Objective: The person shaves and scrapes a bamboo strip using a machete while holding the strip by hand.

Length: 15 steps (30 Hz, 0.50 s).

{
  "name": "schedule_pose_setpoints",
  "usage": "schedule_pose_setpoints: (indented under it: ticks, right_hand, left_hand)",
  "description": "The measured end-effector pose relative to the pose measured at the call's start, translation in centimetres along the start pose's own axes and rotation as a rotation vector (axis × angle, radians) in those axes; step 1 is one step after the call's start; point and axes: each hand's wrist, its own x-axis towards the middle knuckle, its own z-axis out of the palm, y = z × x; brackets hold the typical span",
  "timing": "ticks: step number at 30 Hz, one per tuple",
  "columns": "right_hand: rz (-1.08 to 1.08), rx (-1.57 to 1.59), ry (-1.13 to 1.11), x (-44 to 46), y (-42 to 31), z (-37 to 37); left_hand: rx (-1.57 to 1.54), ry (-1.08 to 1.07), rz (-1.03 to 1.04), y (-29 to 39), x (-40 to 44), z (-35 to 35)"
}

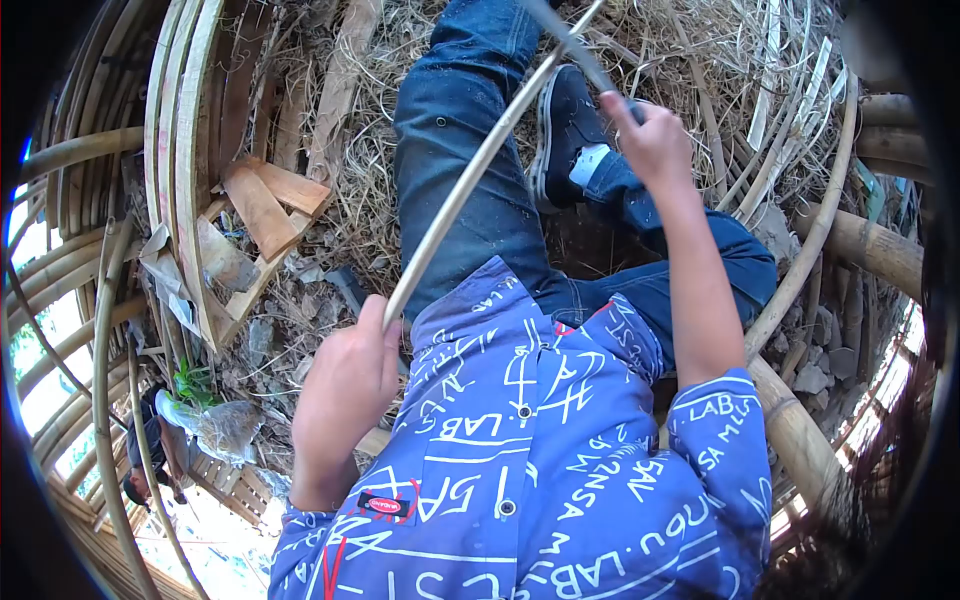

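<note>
A long, pale bamboo strip [468, 182] runs slantwise up across my jeans, its lower end in my left hand [345, 395], which is closed round it. My right hand [652, 148] grips the handle of a knife [590, 68], thumb laid along it. The grey blade crosses the strip near the top of the view; whether it touches the strip I cannot tell. Part of the blade and the strip's far end lie beyond the upper edge.
Fine shavings [640, 30] cover the ground round my outstretched leg and shoe [570, 130]. Wood offcuts [268, 210] and upright slats [180, 130] stand at left. Thick bamboo poles [880, 250] lie at right. Beyond the bamboo at lower left is another person [150, 450].
</note>
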Motion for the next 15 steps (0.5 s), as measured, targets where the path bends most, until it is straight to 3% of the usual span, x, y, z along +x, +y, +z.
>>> schedule_pose_setpoints:
  ticks: [3, 7, 15]
  right_hand:
    - [0.042, -0.026, 0.001, 0.4, 0.7, -0.8]
    - [-0.077, 0.064, -0.073, -2.4, -2.1, -0.2]
    - [-0.556, 0.091, -0.187, -10.6, -8.6, 1.1]
  left_hand:
    - [0.019, 0.004, 0.039, 0.4, 0.1, 0.4]
    - [0.046, -0.003, -0.018, 0.3, 0.3, -0.3]
    - [0.151, 0.06, -0.004, 0.5, 0.6, -0.5]
